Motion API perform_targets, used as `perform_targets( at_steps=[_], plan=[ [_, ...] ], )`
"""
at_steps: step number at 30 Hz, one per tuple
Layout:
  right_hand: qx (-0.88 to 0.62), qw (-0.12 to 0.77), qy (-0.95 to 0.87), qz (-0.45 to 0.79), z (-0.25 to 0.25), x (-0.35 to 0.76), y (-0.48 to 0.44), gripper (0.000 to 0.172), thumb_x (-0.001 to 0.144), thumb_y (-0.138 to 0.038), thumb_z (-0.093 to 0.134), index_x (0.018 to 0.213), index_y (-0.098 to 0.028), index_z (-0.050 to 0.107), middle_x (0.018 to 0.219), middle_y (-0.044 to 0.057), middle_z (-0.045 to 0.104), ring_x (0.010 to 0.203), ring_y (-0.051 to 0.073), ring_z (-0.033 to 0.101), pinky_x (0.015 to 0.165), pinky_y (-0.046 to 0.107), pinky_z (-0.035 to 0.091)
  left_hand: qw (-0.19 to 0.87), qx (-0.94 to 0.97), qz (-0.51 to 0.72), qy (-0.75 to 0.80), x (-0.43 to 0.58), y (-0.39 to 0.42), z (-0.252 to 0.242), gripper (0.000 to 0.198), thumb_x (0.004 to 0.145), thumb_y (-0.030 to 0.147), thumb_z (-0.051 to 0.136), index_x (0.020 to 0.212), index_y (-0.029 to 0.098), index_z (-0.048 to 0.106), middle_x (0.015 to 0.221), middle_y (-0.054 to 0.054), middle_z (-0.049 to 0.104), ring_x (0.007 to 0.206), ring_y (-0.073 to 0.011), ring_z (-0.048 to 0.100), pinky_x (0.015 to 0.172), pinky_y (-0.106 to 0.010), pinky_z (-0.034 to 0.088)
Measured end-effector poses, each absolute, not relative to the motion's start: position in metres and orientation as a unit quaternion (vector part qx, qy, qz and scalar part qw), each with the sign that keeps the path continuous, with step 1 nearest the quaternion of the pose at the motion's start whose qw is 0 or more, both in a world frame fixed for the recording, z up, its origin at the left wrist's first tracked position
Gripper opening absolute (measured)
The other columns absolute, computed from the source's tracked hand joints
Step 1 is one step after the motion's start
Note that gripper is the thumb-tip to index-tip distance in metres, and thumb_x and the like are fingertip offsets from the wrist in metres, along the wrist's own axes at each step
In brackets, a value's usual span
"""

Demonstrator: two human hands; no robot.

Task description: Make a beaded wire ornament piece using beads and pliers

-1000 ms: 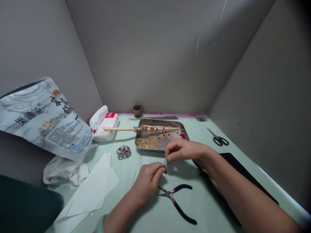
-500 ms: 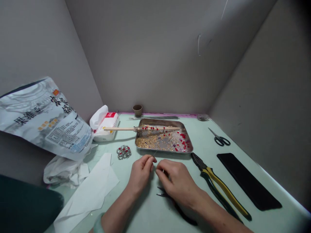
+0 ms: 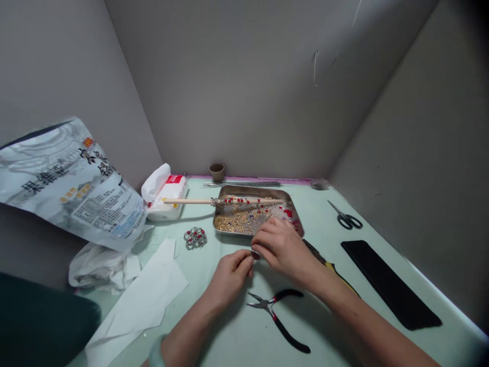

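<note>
My left hand (image 3: 234, 269) is closed in a pinch in front of the tray. At its fingertips shows a small dark reddish piece (image 3: 255, 255), too small to name. My right hand (image 3: 280, 250) has its fingers bent and pressed together at that same spot, over the tray's near right edge; what they hold is hidden. The metal tray (image 3: 237, 234) holds gold, clear and red beads. A wooden stick (image 3: 191, 202) strung with red beads lies across it. Needle-nose pliers (image 3: 263, 304) with black handles lie spread below my hands.
A wire piece with red beads (image 3: 195, 238) lies left of the tray. Partly covered by my right forearm are larger pliers (image 3: 330, 266). Scissors (image 3: 346, 220) and a black case (image 3: 389, 285) lie right. Tissues (image 3: 170, 196), a white pouch (image 3: 76, 183) and paper (image 3: 141, 300) stand or lie left.
My right hand has moved up and forward to the tray's edge, uncovering the needle-nose pliers. My left hand has shifted slightly right and down. The thin wire strand at its fingertips no longer shows.
</note>
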State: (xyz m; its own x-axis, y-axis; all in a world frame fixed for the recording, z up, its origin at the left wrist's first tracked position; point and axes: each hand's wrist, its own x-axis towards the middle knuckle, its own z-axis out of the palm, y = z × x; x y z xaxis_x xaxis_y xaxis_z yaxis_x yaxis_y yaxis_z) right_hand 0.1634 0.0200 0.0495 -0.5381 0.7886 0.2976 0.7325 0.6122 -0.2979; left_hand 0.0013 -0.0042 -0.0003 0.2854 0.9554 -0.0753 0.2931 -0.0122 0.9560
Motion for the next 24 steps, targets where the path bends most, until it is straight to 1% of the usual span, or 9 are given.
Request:
perform_targets(
  at_steps=[6, 11, 13, 15, 16, 18, 20, 22, 24],
  plan=[
    [-0.418, 0.174, -0.885, 0.104, 0.055, 0.164, 0.023, 0.015, 0.087, -0.017, 0.056, 0.074, -0.019, 0.063, 0.077, 0.002, 0.063, 0.082, 0.018, 0.046, 0.075, 0.032, 0.031, 0.471, 0.646, 0.322, 0.508, 0.002, -0.004, -0.003, 0.036, 0.085, 0.035, 0.043, 0.055, 0.017, 0.051, 0.053, 0.002, 0.045, 0.055, -0.0114, 0.040, 0.056, -0.024, 0.030],
    [-0.416, 0.106, -0.900, 0.075, 0.058, 0.149, 0.023, 0.017, 0.083, -0.012, 0.055, 0.068, -0.017, 0.061, 0.075, 0.004, 0.063, 0.081, 0.019, 0.048, 0.072, 0.032, 0.032, 0.392, 0.688, 0.312, 0.525, 0.004, -0.008, -0.006, 0.032, 0.083, 0.029, 0.044, 0.055, 0.016, 0.054, 0.053, 0.001, 0.048, 0.055, -0.0117, 0.040, 0.055, -0.025, 0.026],
    [-0.411, 0.087, -0.906, 0.057, 0.058, 0.144, 0.025, 0.017, 0.082, -0.011, 0.056, 0.066, -0.016, 0.061, 0.073, 0.005, 0.064, 0.083, 0.021, 0.049, 0.073, 0.033, 0.033, 0.381, 0.686, 0.311, 0.536, 0.004, -0.008, -0.005, 0.032, 0.082, 0.026, 0.044, 0.054, 0.015, 0.054, 0.054, 0.001, 0.049, 0.056, -0.0119, 0.041, 0.056, -0.025, 0.026],
    [-0.416, 0.122, -0.898, 0.074, 0.060, 0.148, 0.028, 0.016, 0.084, -0.014, 0.057, 0.070, -0.017, 0.063, 0.076, 0.005, 0.065, 0.084, 0.021, 0.052, 0.075, 0.033, 0.035, 0.398, 0.667, 0.320, 0.543, 0.003, -0.007, -0.003, 0.031, 0.082, 0.028, 0.044, 0.058, 0.015, 0.058, 0.054, 0.001, 0.048, 0.056, -0.0123, 0.041, 0.056, -0.025, 0.027],
    [-0.424, 0.166, -0.885, 0.098, 0.061, 0.153, 0.029, 0.014, 0.086, -0.016, 0.056, 0.075, -0.018, 0.065, 0.081, 0.005, 0.066, 0.085, 0.019, 0.053, 0.076, 0.032, 0.037, 0.419, 0.650, 0.328, 0.542, 0.003, -0.006, -0.001, 0.031, 0.083, 0.031, 0.045, 0.063, 0.015, 0.062, 0.054, 0.001, 0.048, 0.056, -0.0123, 0.041, 0.056, -0.025, 0.028],
    [-0.452, 0.287, -0.832, 0.146, 0.062, 0.166, 0.032, 0.015, 0.092, -0.022, 0.051, 0.089, -0.019, 0.066, 0.093, 0.004, 0.066, 0.088, 0.017, 0.056, 0.078, 0.030, 0.040, 0.473, 0.610, 0.342, 0.536, 0.002, -0.005, 0.002, 0.032, 0.084, 0.038, 0.046, 0.076, 0.014, 0.067, 0.054, 0.002, 0.046, 0.054, -0.0117, 0.040, 0.054, -0.025, 0.028],
    [-0.500, 0.366, -0.767, 0.168, 0.061, 0.179, 0.031, 0.020, 0.094, -0.025, 0.047, 0.091, -0.019, 0.065, 0.091, 0.003, 0.067, 0.086, 0.016, 0.057, 0.077, 0.029, 0.042, 0.527, 0.569, 0.349, 0.526, 0.002, -0.005, 0.005, 0.035, 0.083, 0.042, 0.049, 0.084, 0.013, 0.068, 0.054, 0.003, 0.044, 0.051, -0.0102, 0.036, 0.051, -0.024, 0.026],
    [-0.515, 0.362, -0.752, 0.197, 0.056, 0.185, 0.026, 0.020, 0.093, -0.024, 0.048, 0.086, -0.019, 0.066, 0.085, 0.002, 0.067, 0.081, 0.015, 0.058, 0.074, 0.028, 0.043, 0.578, 0.532, 0.355, 0.506, 0.002, -0.005, 0.006, 0.038, 0.083, 0.045, 0.050, 0.085, 0.012, 0.066, 0.053, 0.004, 0.042, 0.048, -0.0086, 0.032, 0.048, -0.023, 0.023],
    [-0.483, 0.318, -0.782, 0.233, 0.048, 0.183, 0.019, 0.017, 0.091, -0.021, 0.051, 0.087, -0.019, 0.067, 0.088, 0.002, 0.067, 0.084, 0.016, 0.059, 0.077, 0.029, 0.044, 0.627, 0.495, 0.364, 0.479, 0.003, -0.006, 0.007, 0.040, 0.083, 0.049, 0.049, 0.085, 0.012, 0.064, 0.053, 0.004, 0.041, 0.046, -0.0073, 0.028, 0.046, -0.022, 0.020]
  ],
)
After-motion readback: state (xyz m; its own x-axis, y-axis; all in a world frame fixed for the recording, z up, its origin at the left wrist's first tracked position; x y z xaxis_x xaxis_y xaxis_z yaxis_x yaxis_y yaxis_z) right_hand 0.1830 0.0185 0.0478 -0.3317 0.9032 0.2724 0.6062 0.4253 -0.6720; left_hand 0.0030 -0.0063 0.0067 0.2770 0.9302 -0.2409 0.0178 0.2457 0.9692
